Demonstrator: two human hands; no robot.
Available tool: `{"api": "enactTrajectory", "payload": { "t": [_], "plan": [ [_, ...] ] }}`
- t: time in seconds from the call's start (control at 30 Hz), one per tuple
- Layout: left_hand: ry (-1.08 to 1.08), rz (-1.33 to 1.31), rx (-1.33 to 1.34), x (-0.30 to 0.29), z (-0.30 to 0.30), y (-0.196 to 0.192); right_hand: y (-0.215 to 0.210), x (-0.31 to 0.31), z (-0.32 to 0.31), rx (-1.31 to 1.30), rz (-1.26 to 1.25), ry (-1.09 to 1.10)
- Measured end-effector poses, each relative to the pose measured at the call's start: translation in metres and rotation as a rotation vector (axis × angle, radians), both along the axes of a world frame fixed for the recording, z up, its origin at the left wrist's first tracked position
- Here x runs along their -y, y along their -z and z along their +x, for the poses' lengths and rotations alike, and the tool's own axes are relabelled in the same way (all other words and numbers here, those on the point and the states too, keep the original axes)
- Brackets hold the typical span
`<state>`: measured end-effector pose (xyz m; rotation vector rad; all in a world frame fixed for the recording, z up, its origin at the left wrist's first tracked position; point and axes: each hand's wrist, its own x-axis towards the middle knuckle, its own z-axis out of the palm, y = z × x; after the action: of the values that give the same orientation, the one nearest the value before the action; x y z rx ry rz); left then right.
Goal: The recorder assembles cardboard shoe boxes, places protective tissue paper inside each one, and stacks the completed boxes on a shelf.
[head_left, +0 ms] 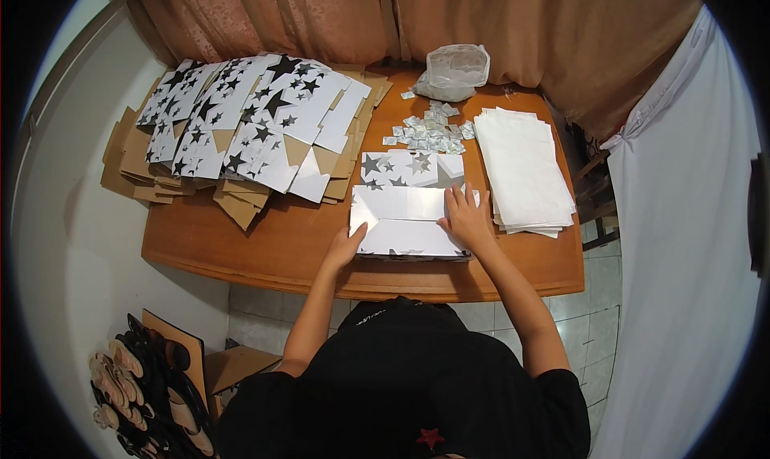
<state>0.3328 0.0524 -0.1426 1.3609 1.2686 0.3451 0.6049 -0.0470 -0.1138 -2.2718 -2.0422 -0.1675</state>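
A cardboard box (410,238) lies in front of me near the table's front edge, its white side showing, with black stars along its near edge. Beyond it a star-printed panel (399,168) extends away from me; I cannot tell whether it is joined to the box. My left hand (346,246) grips the box's left edge, thumb on top and fingers mostly hidden. Across the right end lies my right hand (467,220), fingers stretched out and touching the white cardboard.
Star-printed flat cardboard blanks (273,130) are piled at the left of the wooden table (265,250). White paper sheets (525,166) lie stacked at the right. Small sachets (433,129) are scattered by a clear plastic bag (453,70) at the back. Shoes (128,379) stand lower left.
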Motion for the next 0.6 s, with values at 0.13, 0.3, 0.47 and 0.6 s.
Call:
{"api": "enactTrajectory", "payload": {
  "t": [0.13,0.3,0.47,0.6],
  "plan": [
    [-0.013,-0.167,0.191,0.019,-0.008,-0.007,-0.005,0.001,-0.001,-0.035,-0.003,-0.022],
    [-0.093,-0.229,0.327,0.041,-0.011,-0.045,-0.031,0.012,0.001,-0.082,0.058,-0.028],
    [-0.253,0.087,0.647,0.047,0.002,-0.066,-0.064,0.021,-0.007,-0.266,0.177,-0.006],
    [-0.36,0.4,0.678,0.04,0.018,-0.1,-0.06,0.018,-0.01,-0.482,0.298,0.003]
  ]
}}
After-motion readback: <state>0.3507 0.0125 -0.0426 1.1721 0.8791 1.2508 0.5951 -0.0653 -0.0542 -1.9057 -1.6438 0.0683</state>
